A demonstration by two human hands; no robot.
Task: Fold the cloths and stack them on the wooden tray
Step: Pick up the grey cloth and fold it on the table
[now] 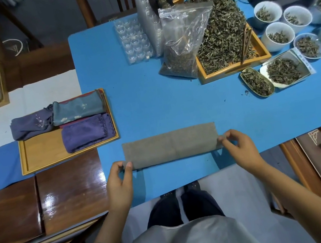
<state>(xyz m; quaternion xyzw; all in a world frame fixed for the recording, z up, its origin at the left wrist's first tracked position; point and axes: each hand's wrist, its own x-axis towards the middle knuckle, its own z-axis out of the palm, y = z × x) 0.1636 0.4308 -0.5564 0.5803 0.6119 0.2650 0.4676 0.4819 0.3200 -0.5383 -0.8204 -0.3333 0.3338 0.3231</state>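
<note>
A grey cloth (170, 145) lies folded into a long strip on the blue table near its front edge. My left hand (119, 177) pinches the strip's near left corner. My right hand (238, 146) pinches its near right corner. To the left stands the wooden tray (42, 154). On it lie a folded purple cloth (87, 132) and a teal cloth (78, 110). A blue-purple embroidered cloth (31, 124) hangs partly over the tray's far left edge.
At the back right a wooden tray of loose tea leaves (224, 36), a plastic bag of leaves (183, 42), clear plastic cup trays (134, 40) and several white cups (279, 35) crowd the table. A dark wooden surface (43, 203) lies left of me.
</note>
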